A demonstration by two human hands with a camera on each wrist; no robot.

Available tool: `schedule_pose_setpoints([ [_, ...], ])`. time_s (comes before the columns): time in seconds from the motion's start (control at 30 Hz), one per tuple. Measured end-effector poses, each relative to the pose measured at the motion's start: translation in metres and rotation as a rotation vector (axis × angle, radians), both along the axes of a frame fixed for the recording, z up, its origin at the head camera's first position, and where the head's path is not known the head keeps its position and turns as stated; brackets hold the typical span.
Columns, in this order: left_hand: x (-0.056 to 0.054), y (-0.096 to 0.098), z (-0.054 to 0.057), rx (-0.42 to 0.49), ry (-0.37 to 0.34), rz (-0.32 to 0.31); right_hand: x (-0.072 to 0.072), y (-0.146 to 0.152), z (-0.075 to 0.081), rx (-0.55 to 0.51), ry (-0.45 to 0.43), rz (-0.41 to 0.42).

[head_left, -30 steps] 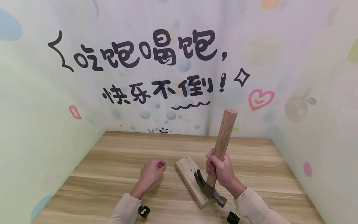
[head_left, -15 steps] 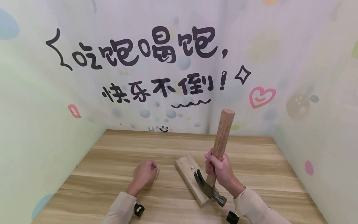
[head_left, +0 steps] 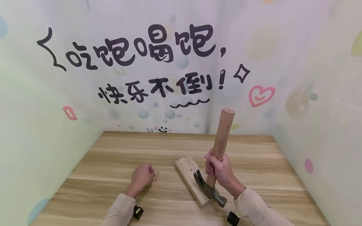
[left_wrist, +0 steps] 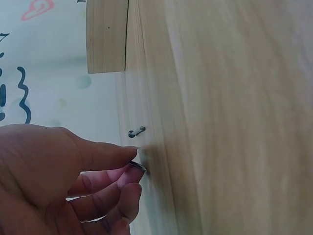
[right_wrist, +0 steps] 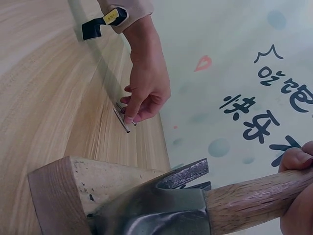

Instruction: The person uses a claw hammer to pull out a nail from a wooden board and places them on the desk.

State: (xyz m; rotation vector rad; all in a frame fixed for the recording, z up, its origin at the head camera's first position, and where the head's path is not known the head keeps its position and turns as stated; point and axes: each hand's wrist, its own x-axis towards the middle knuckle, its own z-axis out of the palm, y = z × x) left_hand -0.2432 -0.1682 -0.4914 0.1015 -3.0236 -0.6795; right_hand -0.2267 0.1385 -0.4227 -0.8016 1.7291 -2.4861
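Note:
My right hand [head_left: 222, 172] grips a claw hammer [head_left: 224, 135] by its wooden handle, close below the metal head. The handle points up, and the head hangs low over the near end of a wooden block [head_left: 187, 174]. A small shiny nail head [head_left: 192, 169] shows on the block's top. Left of the block, my left hand [head_left: 142, 175] is down by the tabletop. Thumb and index finger pinch a thin, slightly curved nail [left_wrist: 138, 167] there. Beside those fingertips a loose nail [head_left: 156, 177] lies on the table.
The wood-grain table [head_left: 124, 147] is bounded by pale printed curtains [head_left: 181, 122] at the back and both sides. Black wrist devices [head_left: 138, 212] hang under both cuffs. Several dark specks mark the block.
My left hand has moved left and down to the tabletop, and a loose nail now shows beside it. The right hand and hammer stay nearly still; the head view has shifted slightly.

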Motion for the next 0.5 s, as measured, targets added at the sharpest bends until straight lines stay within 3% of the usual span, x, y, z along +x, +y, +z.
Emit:
schedule_pose_setpoints([
  [0.5, -0.0025, -0.0006, -0.0010, 0.001, 0.011, 0.010, -0.0003, 0.0002, -0.0001, -0.009, -0.022, -0.033],
])
